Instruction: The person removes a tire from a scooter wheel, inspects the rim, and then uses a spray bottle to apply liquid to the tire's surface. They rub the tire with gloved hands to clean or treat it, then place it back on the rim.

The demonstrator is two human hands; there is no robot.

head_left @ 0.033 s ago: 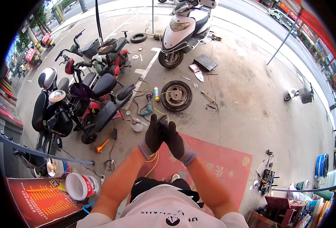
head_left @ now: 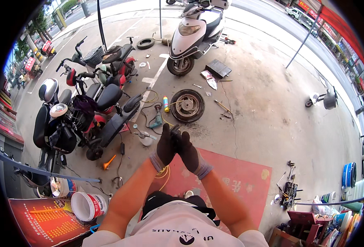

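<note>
Both gloved hands, left hand (head_left: 164, 147) and right hand (head_left: 189, 153), curl partway round one small dark part (head_left: 175, 132) between them; concrete (head_left: 268, 123) stretches wide rightward beyond the red mat (head_left: 250, 193), one wheel (head_left: 186, 104) lies ahead, one drill (head_left: 157, 118) ahead-left, parked scooters (head_left: 108, 97) blocking farther left

A small, dark, nearly black object (head_left: 175, 130) is held between two hands, the left (head_left: 164, 147) and the right (head_left: 189, 154), both in dark gloves. Its upper end shows in the gap between the raised thumbs, with an uneven outline and a few paler glints. The rest is covered by the gloves, so its full shape, kind and tilt cannot be told. It is held up in front of the body, seen just past the far edge of a red mat (head_left: 247, 181), toward that edge's left end.
</note>
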